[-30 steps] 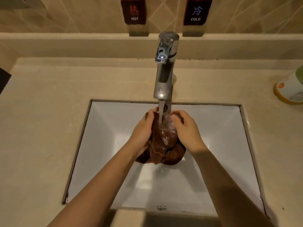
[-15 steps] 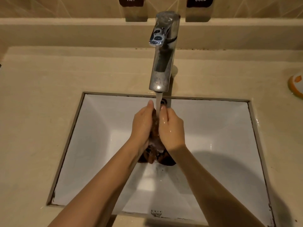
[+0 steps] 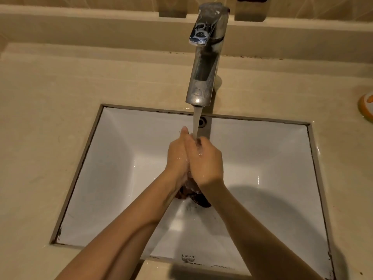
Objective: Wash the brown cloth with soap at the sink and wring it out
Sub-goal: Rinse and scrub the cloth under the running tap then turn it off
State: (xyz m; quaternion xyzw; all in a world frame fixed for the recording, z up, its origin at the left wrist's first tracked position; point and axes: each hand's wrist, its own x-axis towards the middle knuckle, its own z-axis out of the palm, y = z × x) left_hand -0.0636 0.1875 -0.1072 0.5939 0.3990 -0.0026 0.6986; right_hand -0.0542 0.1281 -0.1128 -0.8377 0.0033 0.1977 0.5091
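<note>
My two bare hands are pressed together over the middle of a white rectangular sink (image 3: 113,178), palms facing each other. My left hand (image 3: 177,156) and my right hand (image 3: 205,164) form one narrow grip, clamped on the brown cloth (image 3: 198,198), which is squeezed between the palms. Most of the cloth is hidden inside the grip; only a dark, wet bunch of it shows below the heels of my hands, hanging down just above the sink bottom. A little pale lather (image 3: 190,183) sits where the cloth comes out between my wrists.

Directly above the grip stands a chrome faucet (image 3: 203,73), its spout reaching toward me. A steady stream of water (image 3: 196,122) falls from the spout and lands on the top of my right hand, near the fingertips, where the two hands meet. My skin there looks wet and shiny. Behind the stream, beyond the grip, a small round overflow hole (image 3: 201,121) shows in the far sink wall.

The sink is set into a beige stone desk (image 3: 50,93) that surrounds the grip on all sides. Far to the right of the grip, at the frame edge, part of an orange and white container (image 3: 366,108) rests on the desk. Both forearms reach in from the bottom of the view.
</note>
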